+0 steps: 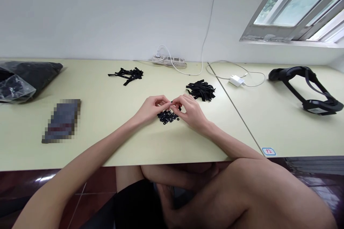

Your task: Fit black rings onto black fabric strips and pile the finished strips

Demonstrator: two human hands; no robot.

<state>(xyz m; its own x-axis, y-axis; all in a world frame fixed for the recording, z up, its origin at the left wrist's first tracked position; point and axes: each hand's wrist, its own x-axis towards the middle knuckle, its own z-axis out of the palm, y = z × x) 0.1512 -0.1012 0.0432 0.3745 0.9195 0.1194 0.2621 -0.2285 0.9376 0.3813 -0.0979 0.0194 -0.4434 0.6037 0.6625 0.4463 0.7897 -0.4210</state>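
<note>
My left hand [153,108] and my right hand [189,111] meet fingertip to fingertip over the table, both closed in a pinch. A short black strip [180,107] shows partly among the fingers of my right hand; the rest is covered. What the left thumb and finger pinch is too small to make out. Right below the fingertips lies a pile of small black rings [167,117]. Beyond my right hand is a heap of black strips [201,90]. Farther left, a looser heap of black strips [131,74] lies toward the wall.
On the pale table [113,121], a black plastic bag [40,77] and a blurred dark flat object [61,121] lie left. A power strip [169,60] sits by the wall. Right are a white charger [236,80] with cable and a black headset [309,89].
</note>
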